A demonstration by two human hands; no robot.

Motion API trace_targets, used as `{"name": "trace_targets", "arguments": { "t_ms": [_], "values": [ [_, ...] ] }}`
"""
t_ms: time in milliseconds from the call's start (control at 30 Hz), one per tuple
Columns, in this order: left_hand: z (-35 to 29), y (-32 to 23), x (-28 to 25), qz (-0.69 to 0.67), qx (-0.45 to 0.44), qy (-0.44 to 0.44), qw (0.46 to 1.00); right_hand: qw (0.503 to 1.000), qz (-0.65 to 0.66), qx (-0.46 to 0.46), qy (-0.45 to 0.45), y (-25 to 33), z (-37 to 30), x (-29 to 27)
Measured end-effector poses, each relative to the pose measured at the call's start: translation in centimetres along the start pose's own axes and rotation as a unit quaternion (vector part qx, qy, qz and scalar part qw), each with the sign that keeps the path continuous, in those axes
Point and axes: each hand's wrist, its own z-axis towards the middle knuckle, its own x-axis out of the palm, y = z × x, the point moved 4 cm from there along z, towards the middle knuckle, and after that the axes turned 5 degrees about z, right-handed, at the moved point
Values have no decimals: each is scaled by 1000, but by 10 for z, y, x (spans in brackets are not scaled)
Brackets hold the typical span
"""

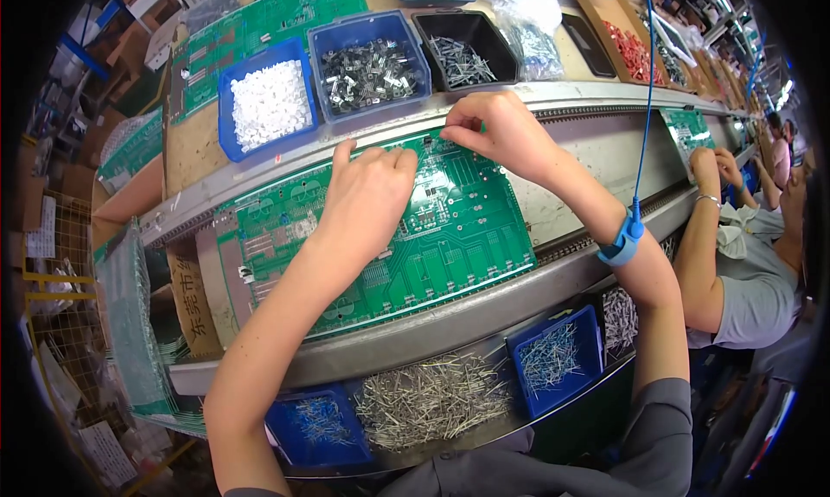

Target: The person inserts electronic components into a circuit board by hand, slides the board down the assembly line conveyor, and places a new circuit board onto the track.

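A large green circuit board (450, 263) lies on the metal conveyor rails in front of me. Over its middle is my left hand (367, 194), back up, with bent fingers; the fingertips are hidden beneath it, so whatever they hold does not show. Close to the board's far edge, my right hand (506, 138) is curled with thumb and forefinger drawn together. Anything between those tips is too small to make out. A small black component (428, 141) stands on the board just left of them. My right wrist wears a blue strap (622, 242) with a coiled-end cord.
Beyond the far rail (298, 155) stand a blue bin of white parts (270, 103), a bin of metal-and-black parts (370, 77) and a black bin of dark pins (458, 60). Leaded components (432, 402) and blue trays (553, 359) sit nearest me. A co-worker (752, 281) works at right.
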Motion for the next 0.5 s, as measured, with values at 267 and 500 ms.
{"name": "trace_targets", "arguments": {
  "t_ms": [267,500],
  "values": [
    [1,1,-1,-9,-2,11,1000,1000,-4,-3,1,4,1,-2],
    [2,1,1,-8,0,16,1000,1000,-6,-3,8,5,1,-1]
  ]
}}
